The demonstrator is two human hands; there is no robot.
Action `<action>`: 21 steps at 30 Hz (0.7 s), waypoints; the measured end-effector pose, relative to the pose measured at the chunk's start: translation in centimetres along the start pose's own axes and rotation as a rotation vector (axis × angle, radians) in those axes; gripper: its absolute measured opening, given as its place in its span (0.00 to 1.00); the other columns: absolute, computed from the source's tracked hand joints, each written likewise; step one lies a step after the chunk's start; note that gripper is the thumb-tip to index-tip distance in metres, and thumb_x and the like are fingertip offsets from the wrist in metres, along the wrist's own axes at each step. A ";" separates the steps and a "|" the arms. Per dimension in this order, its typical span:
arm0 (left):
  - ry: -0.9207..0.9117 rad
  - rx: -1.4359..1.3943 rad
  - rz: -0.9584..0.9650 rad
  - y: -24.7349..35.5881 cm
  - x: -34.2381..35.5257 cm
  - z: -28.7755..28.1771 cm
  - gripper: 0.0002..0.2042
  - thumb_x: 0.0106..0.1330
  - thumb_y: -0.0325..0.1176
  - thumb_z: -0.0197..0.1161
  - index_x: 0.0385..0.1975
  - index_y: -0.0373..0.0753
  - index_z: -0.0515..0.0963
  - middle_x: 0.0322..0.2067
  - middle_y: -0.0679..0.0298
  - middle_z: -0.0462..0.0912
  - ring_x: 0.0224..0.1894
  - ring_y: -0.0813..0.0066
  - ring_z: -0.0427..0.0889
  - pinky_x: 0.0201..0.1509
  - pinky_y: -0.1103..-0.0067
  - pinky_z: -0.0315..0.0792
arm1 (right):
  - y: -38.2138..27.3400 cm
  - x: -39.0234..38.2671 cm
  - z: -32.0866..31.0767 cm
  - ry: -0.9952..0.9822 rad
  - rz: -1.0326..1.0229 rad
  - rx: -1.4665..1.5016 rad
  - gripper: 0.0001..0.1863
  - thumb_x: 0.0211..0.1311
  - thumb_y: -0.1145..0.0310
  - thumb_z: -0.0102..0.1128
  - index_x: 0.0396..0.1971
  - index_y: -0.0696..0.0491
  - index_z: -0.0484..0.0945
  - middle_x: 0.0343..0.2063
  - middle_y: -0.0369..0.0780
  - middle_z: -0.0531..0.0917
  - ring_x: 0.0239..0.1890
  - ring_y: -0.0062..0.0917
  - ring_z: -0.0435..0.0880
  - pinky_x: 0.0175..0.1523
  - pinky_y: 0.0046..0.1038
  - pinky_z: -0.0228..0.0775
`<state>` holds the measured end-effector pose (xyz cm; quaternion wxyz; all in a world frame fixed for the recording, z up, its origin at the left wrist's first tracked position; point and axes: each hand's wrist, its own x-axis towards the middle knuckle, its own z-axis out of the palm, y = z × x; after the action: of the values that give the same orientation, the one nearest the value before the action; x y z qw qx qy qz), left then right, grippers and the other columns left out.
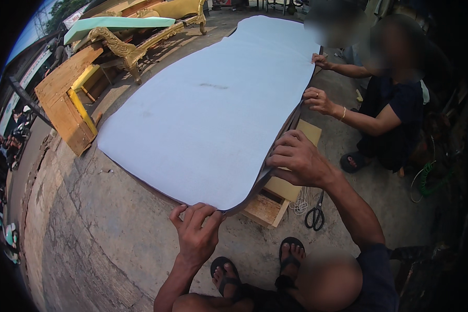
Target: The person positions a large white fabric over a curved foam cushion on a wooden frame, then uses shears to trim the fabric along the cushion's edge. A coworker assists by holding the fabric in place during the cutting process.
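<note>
White panel point(192, 114) lies at 11 o'clock in view. Left hand point(196, 231) pinches its rim at 6 o'clock, right hand point(299, 158) grips at 4; even tension likely works best.

scissors point(319, 210) lie on the ground point(348, 229), right of the panel point(203, 119)

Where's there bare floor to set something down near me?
Concrete lies bare left of your left hand, bordered above by the white panel; a smaller patch separates your right forearm from the green coil. It's crowded below your right hand: wooden stand, white cord and scissors.
</note>
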<state>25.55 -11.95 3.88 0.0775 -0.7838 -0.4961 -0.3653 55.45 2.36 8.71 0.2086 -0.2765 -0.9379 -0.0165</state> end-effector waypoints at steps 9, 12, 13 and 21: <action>0.051 -0.039 -0.004 -0.1 0.1 0.0 0.08 0.56 0.25 0.73 0.34 0.43 0.83 0.35 0.70 0.82 0.45 0.71 0.83 0.62 0.61 0.59 | -8.2 2.3 2.3 0.165 -0.176 -0.019 0.08 0.55 0.65 0.71 0.34 0.47 0.83 0.40 0.33 0.80 0.48 0.28 0.80 0.61 0.42 0.69; 0.055 -0.046 -0.002 -0.2 -0.1 0.1 0.07 0.56 0.27 0.73 0.34 0.43 0.83 0.35 0.70 0.82 0.44 0.72 0.82 0.63 0.61 0.59 | -8.7 2.5 2.5 0.179 -0.201 -0.017 0.08 0.53 0.66 0.72 0.33 0.47 0.83 0.40 0.33 0.80 0.49 0.28 0.79 0.61 0.42 0.69; 0.059 -0.046 0.001 -0.3 -0.2 0.1 0.07 0.57 0.27 0.73 0.34 0.43 0.83 0.35 0.70 0.82 0.44 0.72 0.82 0.63 0.61 0.59 | -8.8 2.5 2.6 0.157 -0.200 -0.011 0.08 0.53 0.66 0.72 0.33 0.48 0.83 0.40 0.33 0.80 0.49 0.28 0.79 0.61 0.42 0.69; 0.020 -0.053 -0.007 -0.5 -0.3 -0.1 0.07 0.62 0.31 0.73 0.38 0.44 0.84 0.37 0.71 0.81 0.45 0.76 0.82 0.63 0.62 0.58 | -9.6 2.5 2.6 0.149 -0.195 0.018 0.07 0.55 0.69 0.70 0.32 0.52 0.81 0.45 0.35 0.84 0.54 0.28 0.81 0.65 0.44 0.71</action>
<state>24.97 -11.96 3.61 0.0605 -0.7800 -0.4884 -0.3865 47.46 -4.09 8.14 0.2776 -0.1803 -0.9423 -0.0487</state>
